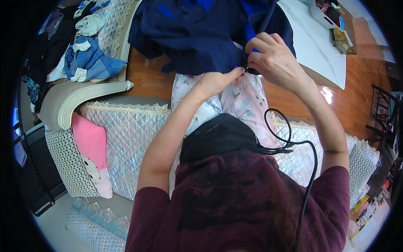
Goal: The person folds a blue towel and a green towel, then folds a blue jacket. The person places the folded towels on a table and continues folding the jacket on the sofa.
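Note:
A navy jacket (195,41) with bright blue trim hangs over my knees and past them, its hem towards me. At the hem's right part, my left hand (218,82) pinches the lower edge between thumb and fingers. Right beside it, my right hand (274,60) grips the jacket's front edge, fingertips curled in. Between the fingertips shows a small dark fastening (246,68), perhaps the bottom of a zip; the fingers hide most of it. Below the hem are my pale floral trousers (244,97).
A black waist bag (218,137) sits on my lap, its black cable (310,176) looping at the right. Clothes (88,58) lie heaped on the sofa at the left. A white marble-look table (321,47) stands at the right, bearing a white basket (319,15). A pink cushion (91,135) is left of me.

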